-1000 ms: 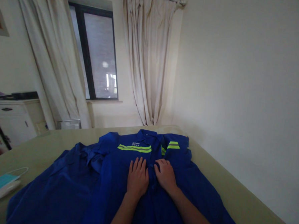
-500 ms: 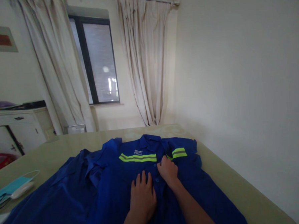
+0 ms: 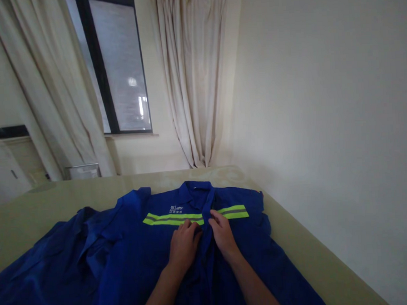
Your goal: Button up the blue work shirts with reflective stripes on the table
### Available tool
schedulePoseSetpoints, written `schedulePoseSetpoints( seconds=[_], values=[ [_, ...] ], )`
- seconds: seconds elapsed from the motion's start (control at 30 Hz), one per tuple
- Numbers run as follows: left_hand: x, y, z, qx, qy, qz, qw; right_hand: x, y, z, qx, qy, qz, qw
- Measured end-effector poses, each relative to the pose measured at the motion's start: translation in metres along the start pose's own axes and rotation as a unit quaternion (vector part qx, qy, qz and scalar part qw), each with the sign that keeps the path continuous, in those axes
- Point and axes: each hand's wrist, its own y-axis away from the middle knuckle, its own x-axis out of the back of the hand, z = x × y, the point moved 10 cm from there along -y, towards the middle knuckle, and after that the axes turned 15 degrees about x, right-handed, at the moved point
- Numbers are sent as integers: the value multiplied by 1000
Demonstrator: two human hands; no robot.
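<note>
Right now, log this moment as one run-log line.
blue shirt: spread on beige surface, front up | left hand: fingers curled at placket | right hand: fingertips on placket, under yellow stripe

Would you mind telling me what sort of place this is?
Probably a bedroom at home: a blue work jacket lies on a bed, with cream curtains beside a dark-framed window.
</note>
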Motion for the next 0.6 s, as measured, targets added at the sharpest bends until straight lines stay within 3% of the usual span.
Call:
schedulePoseSetpoints(
  seconds=[0.1, 0.3, 0.47, 0.6],
  values=[
    [-4, 0, 1, -7, -17, -20, 1000, -11, 1, 2, -15, -73, -4, 997],
    [-4, -5, -3, 13, 43, -28, 999, -21, 14, 2, -59, -97, -73, 991],
    [1, -3, -2, -4, 136, -19, 990, -1, 17, -30, 12, 96, -48, 994],
    [0, -1, -2, -17, 163, -6, 986, -17, 21, -60, 107, 236, -123, 958]
  ],
)
